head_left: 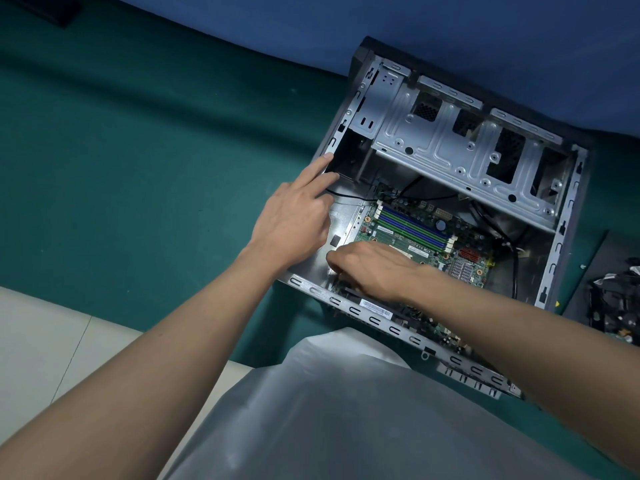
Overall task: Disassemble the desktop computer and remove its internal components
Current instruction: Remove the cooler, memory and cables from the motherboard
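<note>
over a grey garment, left hand rests spread on the case; right hand curls onto the motherboard, grip unclear.

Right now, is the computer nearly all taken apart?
Maybe halfway. Done: the case is open, its drive cage looks empty, and removed parts lie in a pile at the right. In hand: the left hand touches the case edge while the right hand has its fingers down at the motherboard's near corner. Left: the motherboard and black cables remain inside.
</note>
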